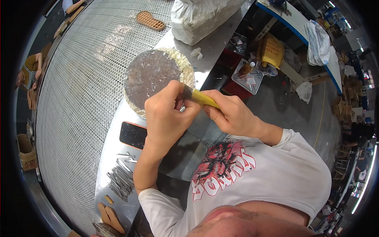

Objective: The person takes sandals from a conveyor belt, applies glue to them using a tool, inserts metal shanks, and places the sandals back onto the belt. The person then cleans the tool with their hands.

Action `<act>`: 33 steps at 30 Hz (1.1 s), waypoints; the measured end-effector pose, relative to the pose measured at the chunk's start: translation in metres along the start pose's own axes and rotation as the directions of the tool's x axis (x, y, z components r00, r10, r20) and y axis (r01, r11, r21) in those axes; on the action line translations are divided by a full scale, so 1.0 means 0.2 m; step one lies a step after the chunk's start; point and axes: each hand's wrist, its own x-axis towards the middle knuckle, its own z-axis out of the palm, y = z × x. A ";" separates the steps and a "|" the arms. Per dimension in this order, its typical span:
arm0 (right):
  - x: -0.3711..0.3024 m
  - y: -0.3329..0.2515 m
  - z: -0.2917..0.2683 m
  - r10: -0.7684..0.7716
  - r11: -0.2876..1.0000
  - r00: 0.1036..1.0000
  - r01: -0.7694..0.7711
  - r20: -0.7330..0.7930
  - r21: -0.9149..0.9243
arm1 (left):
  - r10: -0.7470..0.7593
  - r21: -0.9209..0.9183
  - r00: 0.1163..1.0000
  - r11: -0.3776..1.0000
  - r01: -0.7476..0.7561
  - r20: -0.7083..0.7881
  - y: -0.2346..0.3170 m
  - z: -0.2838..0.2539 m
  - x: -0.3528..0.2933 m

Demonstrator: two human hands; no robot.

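My right hand (235, 115) is closed around the yellow handle (204, 98) of a slim tool. At the tool's dark end, the fingers of my left hand (167, 110) are curled in and pinch it. That end is mostly hidden by the fingers, so its kind does not show. Just beyond my left hand lies a round, dark, scuffed disc (150, 75) with a crumpled pale-yellow wrapping (186, 73) around its rim. A black phone with an orange edge (133, 134) rests on the metal ledge near my left wrist.
A mesh conveyor (79, 98) runs along the left, carrying a brown shoe sole (150, 20). Grey strips (120, 179) and tan soles (111, 218) lie on the ledge (103, 179). A white sack (201, 19) stands at the far end. Right: a tray (254, 83) and a blue-edged table (294, 23).
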 end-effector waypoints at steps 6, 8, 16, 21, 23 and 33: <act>-0.01 -0.02 0.00 0.116 0.970 0.993 -0.118 0.025 0.214 | -0.093 -0.173 0.995 0.980 0.100 0.045 -0.01 -0.06 0.00; 0.00 -0.03 0.00 0.287 0.861 0.957 -0.279 0.047 0.424 | -0.112 -0.232 0.993 0.968 0.099 -0.041 0.02 -0.06 0.00; 0.01 -0.07 0.02 0.355 0.765 0.933 -0.329 0.063 0.553 | 0.294 0.088 0.953 0.954 -0.287 -0.072 0.01 -0.03 -0.03; 0.00 -0.03 0.06 0.313 0.794 0.949 -0.283 0.038 0.537 | 0.351 0.176 0.934 0.925 -0.336 -0.065 0.00 -0.02 -0.02; 0.00 -0.02 0.06 0.287 0.837 0.957 -0.267 0.033 0.478 | 0.379 0.211 0.924 0.907 -0.364 -0.036 -0.01 -0.03 -0.03; 0.00 0.00 0.07 0.251 0.899 0.967 -0.245 0.033 0.364 | 0.406 0.254 0.908 0.872 -0.420 0.108 -0.05 -0.07 -0.02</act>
